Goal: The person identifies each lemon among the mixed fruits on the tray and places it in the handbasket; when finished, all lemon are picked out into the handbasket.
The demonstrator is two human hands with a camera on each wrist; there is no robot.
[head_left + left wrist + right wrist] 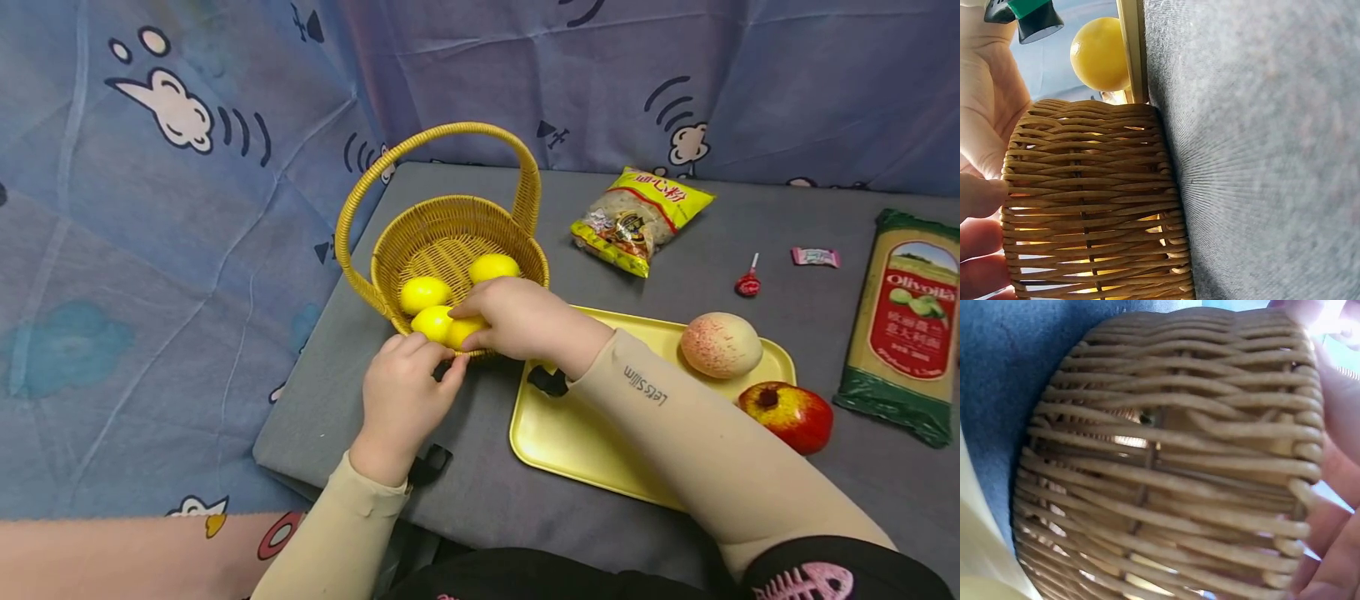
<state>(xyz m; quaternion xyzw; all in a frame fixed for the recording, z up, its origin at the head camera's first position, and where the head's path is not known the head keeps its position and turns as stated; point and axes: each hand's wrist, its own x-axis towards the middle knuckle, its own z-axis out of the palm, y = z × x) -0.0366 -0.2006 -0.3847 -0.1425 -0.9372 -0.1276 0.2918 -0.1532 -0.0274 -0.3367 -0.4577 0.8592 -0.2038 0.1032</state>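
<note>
A yellow wicker basket [457, 208] with a tall hoop handle stands at the table's left side. Several lemons [425, 294] lie inside it. My right hand [517, 321] reaches over the near rim and holds one lemon [465, 332] against the basket's near side. At the same rim my left hand [405, 387] grips the basket edge, with its thumb beside the right fingertips. The left wrist view shows left fingers [982, 240] against the woven rim. In the right wrist view the basket wall [1166, 456] hides most of the lemons, with right fingers [1335, 537] beyond.
Right of the basket lies a yellow tray [592, 450] bearing a pale peach [722, 345] and a red-yellow fruit [786, 417]. Farther off are a bagged dry food [637, 221], a lollipop [747, 283], a pink wrapped candy [815, 257] and a pasta pack [907, 325].
</note>
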